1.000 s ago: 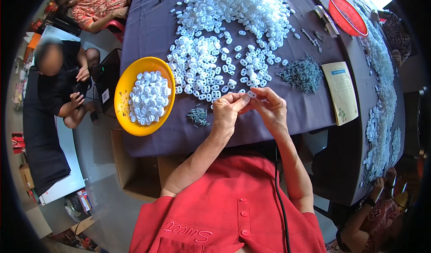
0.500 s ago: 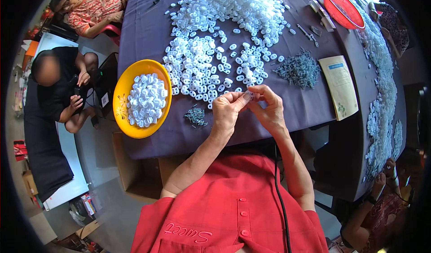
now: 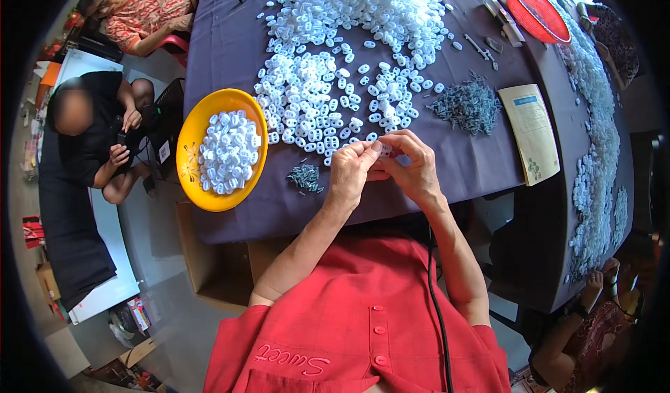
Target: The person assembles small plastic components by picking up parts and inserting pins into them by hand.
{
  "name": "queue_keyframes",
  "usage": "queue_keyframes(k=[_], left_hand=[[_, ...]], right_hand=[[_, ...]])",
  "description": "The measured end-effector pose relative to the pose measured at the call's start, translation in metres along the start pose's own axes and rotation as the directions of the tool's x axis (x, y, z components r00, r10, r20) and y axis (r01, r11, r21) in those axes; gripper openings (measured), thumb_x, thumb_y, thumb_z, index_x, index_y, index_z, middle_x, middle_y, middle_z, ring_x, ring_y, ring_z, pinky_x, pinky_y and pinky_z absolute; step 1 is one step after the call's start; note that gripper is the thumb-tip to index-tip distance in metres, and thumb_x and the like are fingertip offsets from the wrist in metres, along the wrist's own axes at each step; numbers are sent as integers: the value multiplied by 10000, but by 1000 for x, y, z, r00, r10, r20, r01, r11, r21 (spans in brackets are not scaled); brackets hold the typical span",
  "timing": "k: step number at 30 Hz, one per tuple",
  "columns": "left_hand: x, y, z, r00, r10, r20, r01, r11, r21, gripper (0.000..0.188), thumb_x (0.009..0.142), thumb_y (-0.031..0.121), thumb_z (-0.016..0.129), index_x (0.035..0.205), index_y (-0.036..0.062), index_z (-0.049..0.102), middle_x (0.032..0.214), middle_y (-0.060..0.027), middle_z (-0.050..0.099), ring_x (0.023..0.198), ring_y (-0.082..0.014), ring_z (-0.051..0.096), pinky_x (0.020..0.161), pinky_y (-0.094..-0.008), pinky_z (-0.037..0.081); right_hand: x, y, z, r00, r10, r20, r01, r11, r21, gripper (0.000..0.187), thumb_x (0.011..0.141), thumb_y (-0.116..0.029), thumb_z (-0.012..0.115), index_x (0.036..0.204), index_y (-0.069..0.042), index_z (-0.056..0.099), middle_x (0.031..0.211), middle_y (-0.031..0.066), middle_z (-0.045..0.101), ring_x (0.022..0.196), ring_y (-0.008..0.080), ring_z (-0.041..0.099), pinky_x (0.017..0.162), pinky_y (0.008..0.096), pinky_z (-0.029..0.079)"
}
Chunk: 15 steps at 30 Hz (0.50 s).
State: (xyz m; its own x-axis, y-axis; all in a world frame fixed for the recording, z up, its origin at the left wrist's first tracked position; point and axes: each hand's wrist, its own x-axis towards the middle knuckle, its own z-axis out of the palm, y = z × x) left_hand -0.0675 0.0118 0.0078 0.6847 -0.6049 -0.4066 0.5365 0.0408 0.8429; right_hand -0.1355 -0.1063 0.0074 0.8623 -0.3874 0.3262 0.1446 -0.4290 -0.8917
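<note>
Close to the table's near edge, my left hand (image 3: 350, 175) and my right hand (image 3: 413, 168) meet with fingertips pinched together. Between them is a small white oval plastic piece (image 3: 386, 150), mostly covered by the fingers. Just beyond my hands lie loose white oval pieces with two holes (image 3: 300, 100), running back into a large heap (image 3: 363, 5). A small pile of grey-green pins (image 3: 305, 177) sits left of my left hand. A bigger pile of similar pins (image 3: 467, 105) lies to the right, beyond my right hand.
At the left table edge stands a yellow bowl (image 3: 187, 142) of white pieces. A beige envelope (image 3: 532, 135) and a red mesh basket (image 3: 537, 9) are on the right. A black cord (image 3: 440, 302) hangs down my front. Other people sit around, one in black (image 3: 84, 142).
My fingers have shifted slightly around the white piece, with the right fingertips folding in closer. The piles look the same.
</note>
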Motion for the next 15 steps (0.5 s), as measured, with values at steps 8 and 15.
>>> queue_keyframes(k=[8, 15], left_hand=[[2, -5, -6, 996, 85, -16, -84, 995, 61, 201, 900, 161, 514, 902, -16, 608, 822, -80, 635, 676, -141, 634, 619, -282, 552], [6, -11, -11, 995, 98, -16, -96, 992, 83, 191, 892, 152, 528, 859, -17, 610, 786, -75, 633, 656, -143, 634, 626, -279, 552]], right_hand=[[-2, 1, 6, 995, 97, 27, -98, 994, 56, 288, 674, 17, 664, 959, 2, 629, 865, 66, 611, 703, 145, 598, 646, 251, 489], [-3, 9, 7, 986, 148, 72, -153, 987, 55, 278, 680, 12, 661, 957, 5, 633, 855, 74, 621, 714, 149, 610, 648, 248, 490]])
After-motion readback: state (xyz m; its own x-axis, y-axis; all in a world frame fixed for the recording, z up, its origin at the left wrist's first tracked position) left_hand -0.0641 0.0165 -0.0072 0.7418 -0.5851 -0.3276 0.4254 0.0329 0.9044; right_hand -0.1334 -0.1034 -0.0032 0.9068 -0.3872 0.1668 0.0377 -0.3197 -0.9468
